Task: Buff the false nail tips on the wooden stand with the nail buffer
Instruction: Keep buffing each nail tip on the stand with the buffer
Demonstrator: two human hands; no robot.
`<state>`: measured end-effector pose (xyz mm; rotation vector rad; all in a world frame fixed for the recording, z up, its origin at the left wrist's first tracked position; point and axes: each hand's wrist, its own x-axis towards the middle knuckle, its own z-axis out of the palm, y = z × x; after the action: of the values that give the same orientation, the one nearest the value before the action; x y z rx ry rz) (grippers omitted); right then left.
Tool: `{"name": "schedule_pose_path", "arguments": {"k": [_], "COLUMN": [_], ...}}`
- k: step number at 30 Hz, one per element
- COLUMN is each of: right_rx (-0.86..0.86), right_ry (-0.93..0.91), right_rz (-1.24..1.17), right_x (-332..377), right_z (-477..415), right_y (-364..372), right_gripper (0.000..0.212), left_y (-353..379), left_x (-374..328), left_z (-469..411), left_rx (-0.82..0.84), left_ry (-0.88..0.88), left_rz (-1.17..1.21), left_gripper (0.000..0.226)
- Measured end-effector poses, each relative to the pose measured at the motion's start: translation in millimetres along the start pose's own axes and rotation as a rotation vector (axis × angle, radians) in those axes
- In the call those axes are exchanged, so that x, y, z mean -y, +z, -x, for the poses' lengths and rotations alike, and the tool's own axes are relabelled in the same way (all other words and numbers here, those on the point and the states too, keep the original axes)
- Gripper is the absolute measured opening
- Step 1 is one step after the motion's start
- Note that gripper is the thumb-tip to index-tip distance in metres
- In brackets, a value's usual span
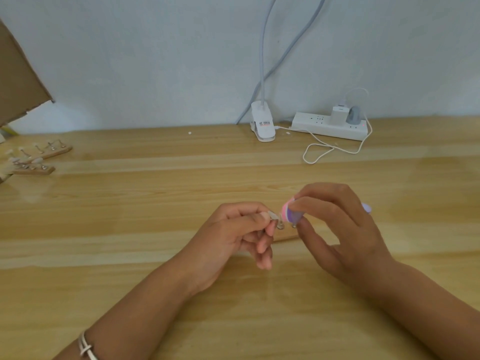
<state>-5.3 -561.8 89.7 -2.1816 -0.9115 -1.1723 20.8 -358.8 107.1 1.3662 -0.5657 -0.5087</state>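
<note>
My left hand [233, 235] pinches a pale false nail tip [351, 215] on its small metal holder, thumb and forefinger closed around it. My right hand [335, 229] grips a pink and purple nail buffer [368, 213], whose end touches the tip; its far end [366, 207] pokes out behind my fingers. A wooden stand [285, 238] lies on the table under both hands and is mostly hidden. A metal peg [294, 225] of the stand shows below the buffer.
Two more wooden stands with nail tips [41, 152] [32, 168] lie at the far left, next to cardboard [18, 81]. At the back stand a white clip lamp [262, 126] and a power strip [330, 126] with a looping white cable [322, 152].
</note>
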Motion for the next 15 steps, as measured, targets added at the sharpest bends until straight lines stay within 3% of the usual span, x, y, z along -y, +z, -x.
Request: {"name": "schedule_pose_path", "arguments": {"k": [3,9,15], "right_rx": [-0.001,0.047,0.159], "right_ry": [0.023,0.426,0.436], "right_rz": [-0.051,-0.337,-0.404], "right_x": [5,11,16], "right_z": [-1,-1,-7], "right_y": [1,-11,-10], "right_gripper": [0.023,0.022,0.027], "left_y": [0,0,5], "left_x": [1,4,8], "left_z": [-1,-2,-3], "left_rx": [-0.056,-0.124,-0.102], "left_ry": [0.048,0.112,0.110], "left_rz": [0.002,-0.005,-0.121], "left_gripper": [0.020,0.014,0.020]}}
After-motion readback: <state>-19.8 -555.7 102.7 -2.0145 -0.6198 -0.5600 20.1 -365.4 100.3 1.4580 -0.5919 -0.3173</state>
